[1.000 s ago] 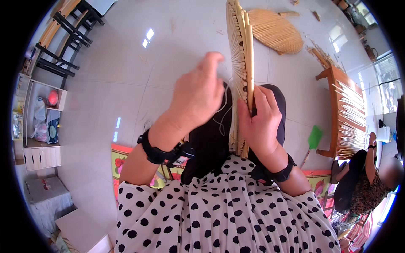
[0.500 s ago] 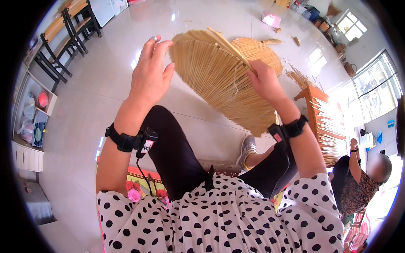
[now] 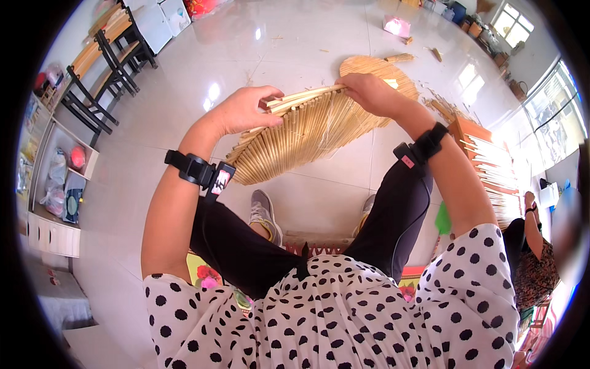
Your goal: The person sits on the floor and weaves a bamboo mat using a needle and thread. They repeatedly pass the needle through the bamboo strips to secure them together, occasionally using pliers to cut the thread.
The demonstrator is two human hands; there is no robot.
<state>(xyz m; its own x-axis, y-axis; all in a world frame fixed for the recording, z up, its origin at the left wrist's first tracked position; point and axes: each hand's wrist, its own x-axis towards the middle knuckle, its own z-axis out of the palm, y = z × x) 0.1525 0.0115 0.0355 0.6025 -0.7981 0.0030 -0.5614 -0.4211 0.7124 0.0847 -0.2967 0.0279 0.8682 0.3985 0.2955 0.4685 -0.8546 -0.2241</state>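
Room: apparently a home living space, doubling as a craft workspace
Floor (image 3: 307, 43): pale glossy tiles, stalk scraps (image 3: 453, 109) scattered on it
Left side: wooden table (image 3: 87, 57), black-framed chairs (image 3: 117, 74), shelf unit (image 3: 58, 238) with drawers and plastic bags (image 3: 56, 172)
Right side: large window (image 3: 558, 117)
Brown bench (image 3: 470, 130): rows of loose pale stalks (image 3: 488, 161)
Centre: panel of bound stalks (image 3: 301, 136)

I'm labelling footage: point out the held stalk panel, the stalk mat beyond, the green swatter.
Stalk panel (image 3: 305, 136): head view, middle of its ribbed face.
Stalk mat (image 3: 367, 64): head view, its far part.
Green swatter (image 3: 442, 218): head view, its blade.
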